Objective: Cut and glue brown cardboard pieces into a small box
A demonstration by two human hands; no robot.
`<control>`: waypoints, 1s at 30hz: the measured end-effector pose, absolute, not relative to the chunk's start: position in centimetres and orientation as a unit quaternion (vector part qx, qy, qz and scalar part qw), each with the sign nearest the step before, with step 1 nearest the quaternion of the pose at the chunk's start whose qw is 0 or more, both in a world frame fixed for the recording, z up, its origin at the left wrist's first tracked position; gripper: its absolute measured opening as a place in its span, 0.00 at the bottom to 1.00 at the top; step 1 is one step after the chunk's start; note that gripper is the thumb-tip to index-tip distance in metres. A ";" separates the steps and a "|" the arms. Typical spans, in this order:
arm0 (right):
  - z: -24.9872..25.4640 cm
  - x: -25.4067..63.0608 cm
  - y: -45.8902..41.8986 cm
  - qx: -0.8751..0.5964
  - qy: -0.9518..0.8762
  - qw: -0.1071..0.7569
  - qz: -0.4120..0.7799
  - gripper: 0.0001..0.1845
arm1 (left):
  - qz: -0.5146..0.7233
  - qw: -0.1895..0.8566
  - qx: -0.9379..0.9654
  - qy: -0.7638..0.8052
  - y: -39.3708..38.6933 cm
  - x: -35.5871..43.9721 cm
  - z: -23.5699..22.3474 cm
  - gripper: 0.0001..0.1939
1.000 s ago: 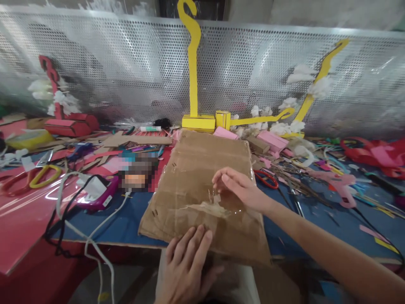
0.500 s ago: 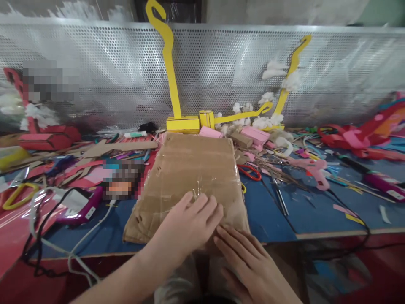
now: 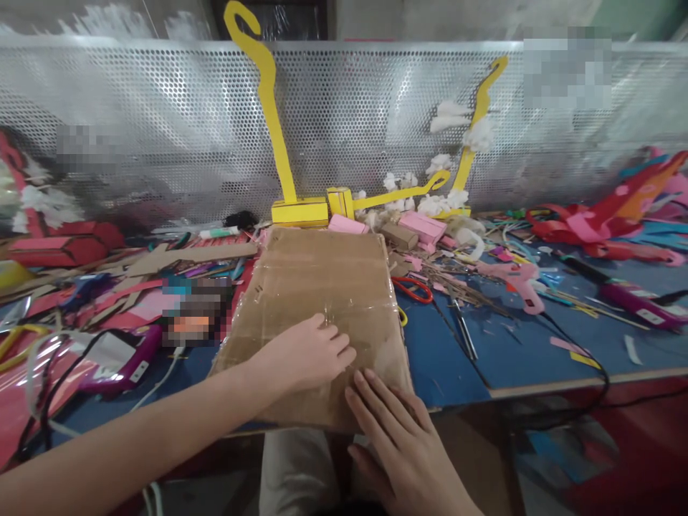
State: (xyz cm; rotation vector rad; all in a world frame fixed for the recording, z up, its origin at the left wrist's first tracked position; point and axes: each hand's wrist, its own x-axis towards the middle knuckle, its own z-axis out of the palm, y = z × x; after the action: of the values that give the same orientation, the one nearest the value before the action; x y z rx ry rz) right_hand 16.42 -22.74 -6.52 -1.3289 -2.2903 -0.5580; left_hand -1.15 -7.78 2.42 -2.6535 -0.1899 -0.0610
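Note:
A flat brown cardboard sheet (image 3: 322,279) with clear tape across it lies on the blue table top (image 3: 456,358), its near edge hanging over the table's front. My left hand (image 3: 306,355) reaches in from the left and rests on the sheet's near part, fingers slightly bent and pressing on the tape. My right hand (image 3: 392,430) lies flat at the sheet's near right corner, fingers stretched and pointing up-left. Neither hand holds anything.
Red-handled scissors (image 3: 411,288) lie just right of the sheet, a pink glue gun (image 3: 516,279) with a black cord farther right. Yellow cardboard hook shapes (image 3: 269,107) stand against a perforated metal panel (image 3: 161,129). A purple device (image 3: 121,358), cables and paper scraps crowd the left.
My right hand left the middle of the sheet and came to its near right corner. My left hand moved from the near edge up onto the taped area, then drew back slightly.

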 end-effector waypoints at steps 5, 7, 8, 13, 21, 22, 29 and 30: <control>-6.6 16.4 -22.9 -0.483 -0.825 0.225 -0.189 0.28 | -0.006 0.265 -0.961 -0.075 -8.3 -0.7 3.3 0.02; -6.5 16.4 -22.8 -0.480 -0.823 0.237 -0.188 0.27 | -0.002 0.274 -0.960 -0.066 -8.5 -0.1 3.5 0.03; -6.4 16.3 -22.7 -0.480 -0.821 0.246 -0.187 0.27 | 0.000 0.274 -0.960 -0.058 -8.6 0.2 3.6 0.04; -6.7 16.1 -22.3 -0.485 -0.796 0.302 -0.199 0.22 | 0.016 0.248 -0.969 0.010 -7.4 0.8 3.3 0.09; -7.9 15.6 -22.3 -0.494 -0.789 0.305 -0.202 0.25 | 0.070 0.195 -0.978 0.035 -5.1 0.2 3.8 0.04; -7.9 15.6 -22.3 -0.495 -0.787 0.308 -0.204 0.25 | 0.076 0.181 -0.980 0.027 -4.9 0.2 3.9 0.04; -7.9 15.9 -22.3 -0.496 -0.792 0.294 -0.203 0.27 | 0.037 0.159 -0.986 -0.020 -4.6 -0.2 3.1 0.06; -8.0 16.1 -22.3 -0.493 -0.797 0.285 -0.203 0.28 | 0.025 0.160 -0.987 -0.024 -4.6 -0.4 2.9 0.06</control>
State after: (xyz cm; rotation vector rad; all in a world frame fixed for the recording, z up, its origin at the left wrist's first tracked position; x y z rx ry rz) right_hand 16.08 -22.34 -8.02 -1.3186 -2.1311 -0.5420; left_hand -0.39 -4.60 2.88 -2.8192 -0.0687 0.0700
